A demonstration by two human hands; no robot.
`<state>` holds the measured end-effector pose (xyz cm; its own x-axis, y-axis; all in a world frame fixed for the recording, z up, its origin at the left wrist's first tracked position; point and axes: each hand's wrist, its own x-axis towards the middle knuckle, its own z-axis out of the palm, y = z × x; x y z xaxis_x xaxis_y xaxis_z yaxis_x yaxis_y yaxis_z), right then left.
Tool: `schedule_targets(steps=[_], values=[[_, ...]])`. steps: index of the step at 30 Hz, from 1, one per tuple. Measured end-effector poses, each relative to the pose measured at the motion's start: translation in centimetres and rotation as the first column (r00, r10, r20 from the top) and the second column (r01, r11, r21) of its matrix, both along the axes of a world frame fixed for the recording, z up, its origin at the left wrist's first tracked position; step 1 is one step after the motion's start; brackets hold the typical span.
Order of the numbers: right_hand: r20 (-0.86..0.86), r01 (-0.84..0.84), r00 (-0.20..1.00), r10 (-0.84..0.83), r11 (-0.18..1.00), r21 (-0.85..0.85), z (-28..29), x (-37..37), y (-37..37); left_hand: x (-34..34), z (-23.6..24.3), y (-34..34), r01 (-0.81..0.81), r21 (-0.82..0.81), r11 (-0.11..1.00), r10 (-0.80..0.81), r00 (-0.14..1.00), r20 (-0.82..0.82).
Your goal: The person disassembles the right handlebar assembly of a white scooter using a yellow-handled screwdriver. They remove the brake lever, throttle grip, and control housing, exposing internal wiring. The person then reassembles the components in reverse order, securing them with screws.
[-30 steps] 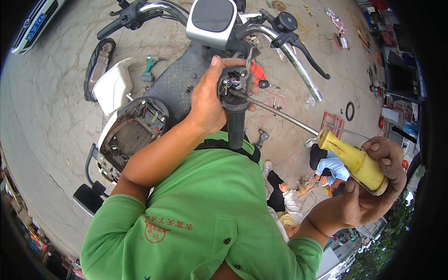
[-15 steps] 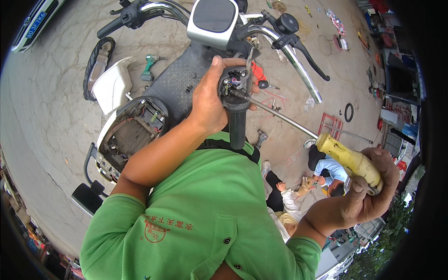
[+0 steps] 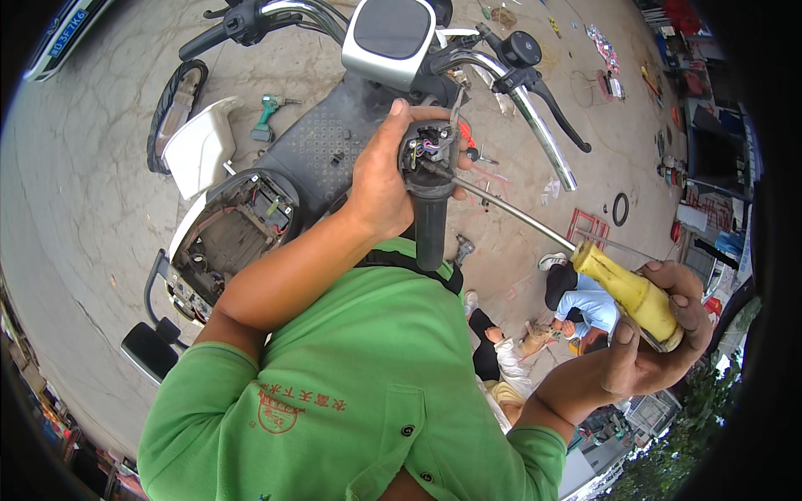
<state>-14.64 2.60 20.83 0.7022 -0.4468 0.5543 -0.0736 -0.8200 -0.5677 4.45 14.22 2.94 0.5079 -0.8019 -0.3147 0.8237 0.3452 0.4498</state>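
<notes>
My left hand (image 3: 383, 179) is closed around a black throttle grip with its switch housing (image 3: 430, 230), held above the scooter's footboard. The housing is open and shows small coloured wires inside. A long screwdriver (image 3: 626, 288) with a worn yellow handle reaches into it from the right; the housing hides its tip. My right hand (image 3: 660, 367) holds the butt end of that handle between thumb and fingers. Beyond, the scooter's handlebar (image 3: 535, 117) shows bare chrome on its right end, with a brake lever still mounted.
The scooter's open under-seat compartment (image 3: 242, 225) lies left, near a white panel (image 3: 205, 146), a black seat (image 3: 177, 108) and a teal cordless drill (image 3: 267, 117). Another drill (image 3: 462, 249) lies on the ground. Two people (image 3: 585, 309) sit low at right, near a red frame (image 3: 587, 230).
The yellow handle has turned a little, and my right fingers have shifted around its end. My left hand keeps its hold on the throttle grip. The whole view has moved slightly.
</notes>
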Motion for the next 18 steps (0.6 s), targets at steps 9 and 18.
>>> schedule_targets(steps=[9, 18], values=[[0.099, -0.020, 0.995, 0.017, 0.999, 0.038, -0.3, -0.6, -0.5, -0.1, -0.4, -0.2, 0.010, -0.036, 0.999, -0.010, 1.000, -0.015], [0.077, -0.073, 0.995, 0.070, 0.997, 0.029, -0.5, -1.1, -0.9, -0.1, 0.0, -0.3, 0.008, -0.010, 1.000, -0.008, 1.000, -0.015]])
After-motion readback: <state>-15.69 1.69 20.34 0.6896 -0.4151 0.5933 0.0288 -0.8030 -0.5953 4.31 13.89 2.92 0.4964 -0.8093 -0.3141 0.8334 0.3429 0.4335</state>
